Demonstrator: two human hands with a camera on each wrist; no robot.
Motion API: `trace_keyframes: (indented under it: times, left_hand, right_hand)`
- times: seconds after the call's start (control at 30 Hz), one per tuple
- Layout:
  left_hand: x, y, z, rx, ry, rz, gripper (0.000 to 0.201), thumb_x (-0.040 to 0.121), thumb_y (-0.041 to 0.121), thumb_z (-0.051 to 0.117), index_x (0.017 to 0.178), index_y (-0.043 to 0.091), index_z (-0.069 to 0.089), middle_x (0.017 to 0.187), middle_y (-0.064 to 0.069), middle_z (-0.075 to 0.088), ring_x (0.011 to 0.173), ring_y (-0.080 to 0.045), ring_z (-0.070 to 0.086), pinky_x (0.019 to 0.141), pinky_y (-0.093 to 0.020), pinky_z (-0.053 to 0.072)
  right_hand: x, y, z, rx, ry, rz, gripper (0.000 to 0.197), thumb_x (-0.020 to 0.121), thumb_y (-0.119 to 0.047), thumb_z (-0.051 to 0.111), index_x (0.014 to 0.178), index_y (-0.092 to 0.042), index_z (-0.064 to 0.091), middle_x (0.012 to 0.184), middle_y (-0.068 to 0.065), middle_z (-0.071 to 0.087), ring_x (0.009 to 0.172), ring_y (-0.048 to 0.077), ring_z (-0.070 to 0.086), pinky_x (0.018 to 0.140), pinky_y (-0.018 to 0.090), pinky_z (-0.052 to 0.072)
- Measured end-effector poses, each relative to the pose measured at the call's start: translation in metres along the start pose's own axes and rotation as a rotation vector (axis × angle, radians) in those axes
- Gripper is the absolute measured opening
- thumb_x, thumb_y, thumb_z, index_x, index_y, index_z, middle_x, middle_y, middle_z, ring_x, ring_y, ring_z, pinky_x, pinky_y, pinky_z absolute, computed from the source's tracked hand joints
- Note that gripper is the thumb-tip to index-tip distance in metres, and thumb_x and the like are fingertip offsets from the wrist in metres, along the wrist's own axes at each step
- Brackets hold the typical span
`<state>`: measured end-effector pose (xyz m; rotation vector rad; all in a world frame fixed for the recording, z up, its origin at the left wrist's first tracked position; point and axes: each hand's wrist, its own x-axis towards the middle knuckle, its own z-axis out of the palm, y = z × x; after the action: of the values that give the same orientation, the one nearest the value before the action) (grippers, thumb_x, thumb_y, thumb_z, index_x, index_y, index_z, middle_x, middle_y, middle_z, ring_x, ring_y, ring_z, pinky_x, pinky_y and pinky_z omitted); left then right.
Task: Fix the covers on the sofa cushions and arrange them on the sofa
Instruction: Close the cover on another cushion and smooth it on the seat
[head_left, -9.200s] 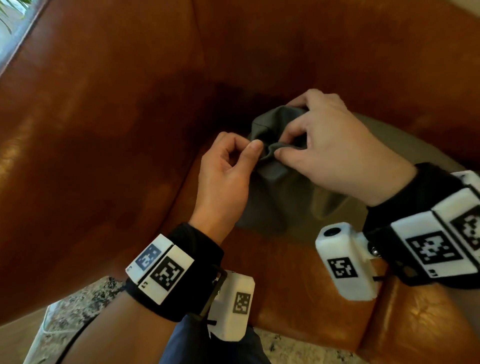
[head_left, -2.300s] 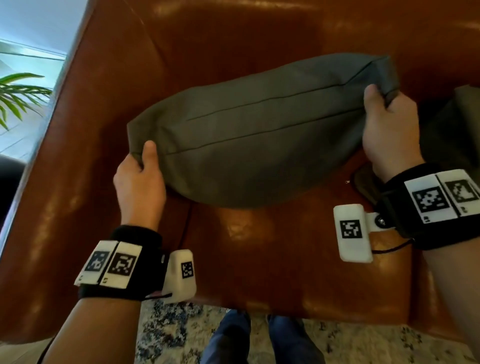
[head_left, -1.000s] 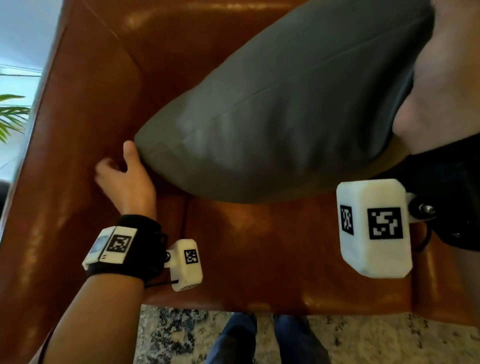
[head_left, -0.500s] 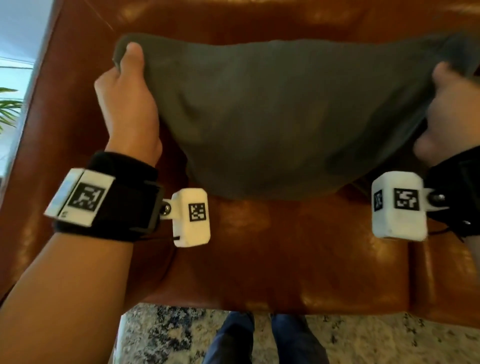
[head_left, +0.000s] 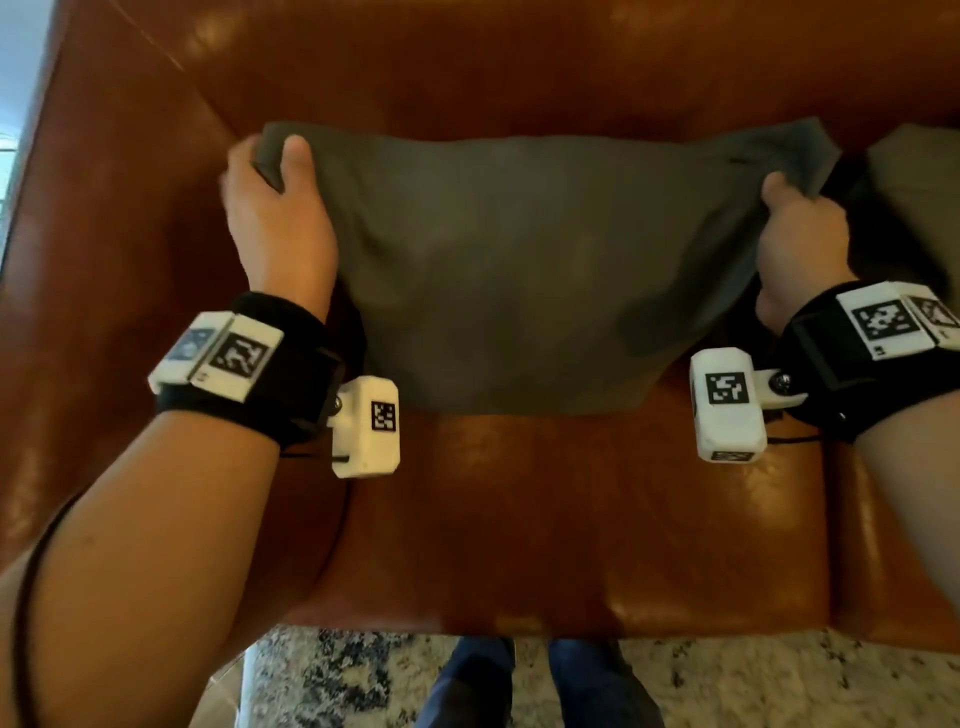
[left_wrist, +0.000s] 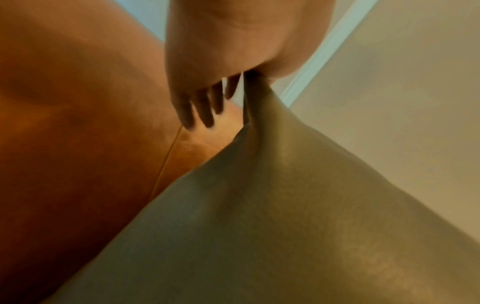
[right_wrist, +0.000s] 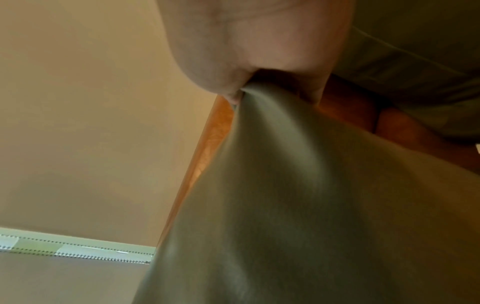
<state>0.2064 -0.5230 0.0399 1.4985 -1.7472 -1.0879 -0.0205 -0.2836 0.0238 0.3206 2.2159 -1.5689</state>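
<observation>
Left hand pinches cushion corner; right hand grips opposite corner.

2 cushions, 1 sofa, 2 hands, 1 rug.

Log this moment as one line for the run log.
left hand: grips cushion corner | right hand: grips opposite corner | grey cushion: held up over sofa seat | second cushion: at right
</observation>
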Motion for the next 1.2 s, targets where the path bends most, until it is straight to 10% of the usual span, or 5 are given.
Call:
trace_keyframes:
  times: [0.2, 0.3, 0.4, 0.5, 1.2]
  left_hand:
    - [-0.056, 0.027, 0.033, 0.496, -0.107, 0.715, 0.054, 0.097, 0.042, 0.042, 0.143, 0.014, 0.044, 0.152, -0.012, 0.036, 0.143, -0.029, 0.029, 0.117, -0.046, 0.022]
    - [-0.076, 0.028, 0.071, 0.695, -0.390, 0.711, 0.056, 0.100, 0.048, 0.034, 0.148, 0.019, 0.038, 0.156, -0.008, 0.032, 0.146, -0.027, 0.025, 0.120, -0.046, 0.015]
    - [-0.079, 0.024, 0.093, 0.787, -0.430, 0.729, 0.057, 0.101, 0.047, 0.028, 0.152, 0.021, 0.029, 0.159, -0.005, 0.027, 0.148, -0.024, 0.019, 0.121, -0.045, 0.009]
    - [-0.070, 0.018, 0.097, 0.837, -0.457, 0.729, 0.057, 0.102, 0.042, 0.027, 0.154, 0.019, 0.024, 0.160, -0.007, 0.025, 0.149, -0.023, 0.017, 0.122, -0.043, 0.009]
    - [-0.028, -0.021, 0.046, 0.957, -0.297, 0.499, 0.080, 0.098, 0.061, 0.011, 0.151, 0.002, 0.027, 0.156, -0.017, 0.030, 0.148, -0.029, 0.020, 0.122, -0.045, 0.007]
  right_hand:
    - [0.019, -0.009, 0.008, -0.105, -0.013, -0.110, 0.050, 0.095, -0.035, 0.049, 0.140, -0.013, 0.047, 0.136, 0.011, 0.056, 0.124, 0.029, 0.053, 0.106, 0.039, 0.043]
    - [-0.013, -0.013, 0.012, -0.419, 0.124, -0.653, 0.064, 0.096, -0.031, 0.049, 0.152, -0.010, 0.025, 0.157, 0.011, 0.028, 0.145, 0.026, 0.025, 0.120, 0.031, 0.017]
    - [-0.057, -0.010, 0.042, -0.712, -0.233, -1.124, 0.053, 0.100, -0.028, 0.040, 0.150, -0.013, 0.031, 0.158, 0.011, 0.026, 0.148, 0.027, 0.017, 0.121, 0.043, 0.006]
    - [-0.056, 0.002, 0.072, -0.870, -0.493, -0.967, 0.048, 0.104, -0.032, 0.027, 0.150, -0.019, 0.033, 0.157, 0.005, 0.030, 0.148, 0.019, 0.018, 0.120, 0.040, 0.003]
    - [0.028, 0.013, -0.024, -1.231, -0.114, -0.755, 0.068, 0.100, -0.049, 0.016, 0.152, -0.005, 0.020, 0.159, 0.017, 0.019, 0.149, 0.030, 0.008, 0.120, 0.053, 0.001]
